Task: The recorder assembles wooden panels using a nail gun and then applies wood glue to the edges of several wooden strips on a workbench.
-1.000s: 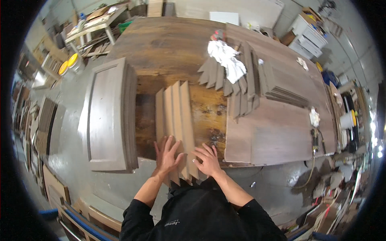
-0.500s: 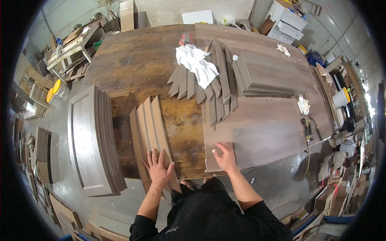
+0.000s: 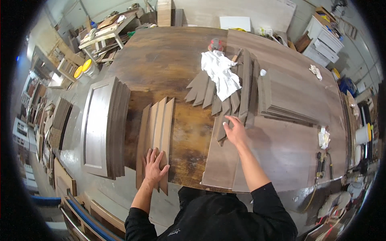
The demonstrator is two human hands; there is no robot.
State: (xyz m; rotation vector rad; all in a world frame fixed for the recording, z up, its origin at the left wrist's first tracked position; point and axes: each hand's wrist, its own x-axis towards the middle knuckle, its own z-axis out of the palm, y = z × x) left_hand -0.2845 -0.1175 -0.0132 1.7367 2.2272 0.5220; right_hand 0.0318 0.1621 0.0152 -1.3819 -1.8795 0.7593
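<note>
My left hand (image 3: 155,168) lies flat, fingers spread, across the near part of several wooden strips (image 3: 157,124) with angled ends, set side by side with their near ends past the table edge. My right hand (image 3: 236,130) is over the near end of a pile of grey-brown mitred strips (image 3: 244,86). Its thumb and fingers are apart, and nothing shows held in them; whether it touches the strip beneath, I cannot tell. A crumpled white cloth (image 3: 222,74) drapes over that pile.
Framed panel doors (image 3: 95,128) stand stacked at the table's left edge. Flat grey-brown panels (image 3: 293,96) are piled right of the strips. A red tool (image 3: 215,44) sits behind the cloth. Hand tools (image 3: 321,164) and a crumpled wipe (image 3: 324,137) lie at the right.
My right hand has moved forward from near the table's front edge to the pile of mitred strips. The left hand stays on its strips. The whole view has swung, shifting the scene rightward.
</note>
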